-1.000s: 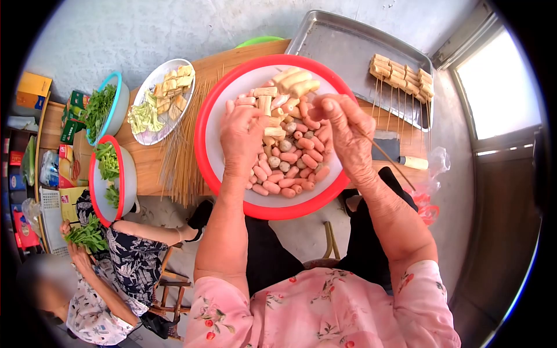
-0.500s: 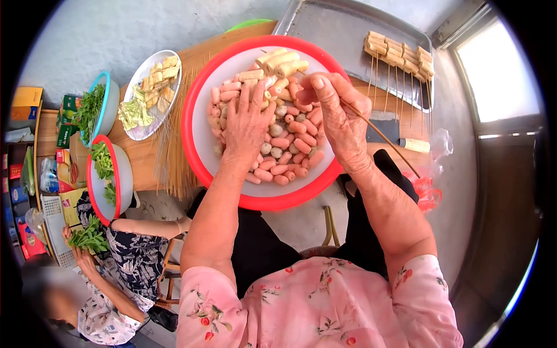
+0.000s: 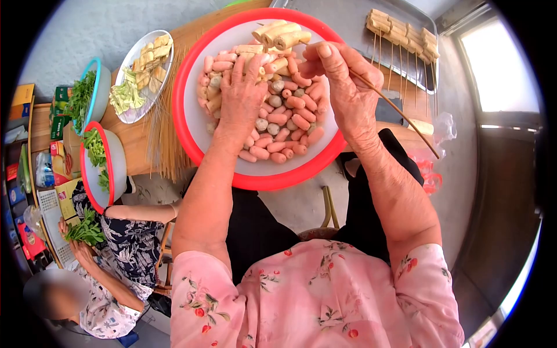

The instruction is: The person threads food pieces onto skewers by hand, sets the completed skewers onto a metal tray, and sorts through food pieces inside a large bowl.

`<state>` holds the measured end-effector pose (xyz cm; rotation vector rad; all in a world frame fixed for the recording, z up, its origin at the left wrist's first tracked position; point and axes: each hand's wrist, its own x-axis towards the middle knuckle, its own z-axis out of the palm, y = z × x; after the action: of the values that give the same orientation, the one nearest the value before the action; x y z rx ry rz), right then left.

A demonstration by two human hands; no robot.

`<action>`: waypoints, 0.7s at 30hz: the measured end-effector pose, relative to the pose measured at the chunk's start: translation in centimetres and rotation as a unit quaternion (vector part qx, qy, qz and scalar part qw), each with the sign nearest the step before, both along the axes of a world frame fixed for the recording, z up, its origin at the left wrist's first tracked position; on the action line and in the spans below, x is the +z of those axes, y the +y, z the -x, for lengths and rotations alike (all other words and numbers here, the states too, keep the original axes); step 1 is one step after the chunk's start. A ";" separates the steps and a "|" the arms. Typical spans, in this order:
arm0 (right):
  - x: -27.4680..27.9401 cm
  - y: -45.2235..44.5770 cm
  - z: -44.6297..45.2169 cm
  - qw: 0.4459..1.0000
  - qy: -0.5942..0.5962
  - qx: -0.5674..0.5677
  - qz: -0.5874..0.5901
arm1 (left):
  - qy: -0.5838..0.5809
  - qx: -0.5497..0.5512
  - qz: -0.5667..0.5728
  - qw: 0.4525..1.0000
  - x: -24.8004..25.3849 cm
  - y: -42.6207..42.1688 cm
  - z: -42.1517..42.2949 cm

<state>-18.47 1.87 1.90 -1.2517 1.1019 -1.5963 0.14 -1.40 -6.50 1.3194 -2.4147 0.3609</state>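
Right hand (image 3: 350, 87) grips a thin stick (image 3: 406, 119) btwn thumb & fingers, tilted, lower end pointing out toward the desk's front right corner. Three pale rolls (image 3: 281, 35) sit side by side at its upper end, over the far part of the big basin (image 3: 181, 104) (white w/ a red rim). Left hand (image 3: 241, 95) rests on the pile inside, palm down, fingers reaching fwd among the food – can't tell if it's gripping a piece.

The basin stands mid-desk (image 3: 130, 142) & juts past the front edge. In it: pink sausages (image 3: 301, 123), mostly nr side, plus grey balls (image 3: 276, 101) mixed in. Just left, a spread of bare sticks (image 3: 165, 139) runs over the front edge; further left, nr the back edge, an oval plate (image 3: 137, 118) w/ yellow pieces & chopped greens.

Metal tray (image 3: 342, 20) at the back right – loaded skewers (image 3: 400, 35) along its right side, bare ends toward the front. Knife (image 3: 390, 111) nr the right end, front edge.
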 end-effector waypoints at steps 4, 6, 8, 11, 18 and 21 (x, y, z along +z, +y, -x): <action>0.4 0.0 0.2 1.000 -0.008 0.009 -0.013 | 0.014 -0.002 -0.038 0.999 0.3 0.1 -0.2; 0.4 0.0 0.1 1.000 -0.016 0.001 -0.010 | 0.021 -0.005 -0.051 0.998 0.4 0.1 -0.2; 0.5 0.0 0.2 1.000 -0.026 -0.007 -0.006 | 0.026 -0.008 -0.062 0.998 0.4 0.1 -0.2; 0.5 -0.1 0.2 0.998 -0.065 0.002 -0.021 | 0.025 -0.004 -0.022 0.999 0.0 0.4 -0.2; 0.7 0.0 0.5 0.999 -0.048 -0.007 -0.006 | -0.041 0.036 -0.029 0.998 -0.6 0.6 0.6; 0.4 -0.3 0.5 0.998 -0.065 -0.006 -0.005 | -0.056 0.040 -0.030 0.997 -0.3 0.5 0.7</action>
<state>-19.01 1.58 2.34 -1.1183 1.0368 -1.6551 -0.56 -0.86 -6.76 1.4617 -2.4865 0.3958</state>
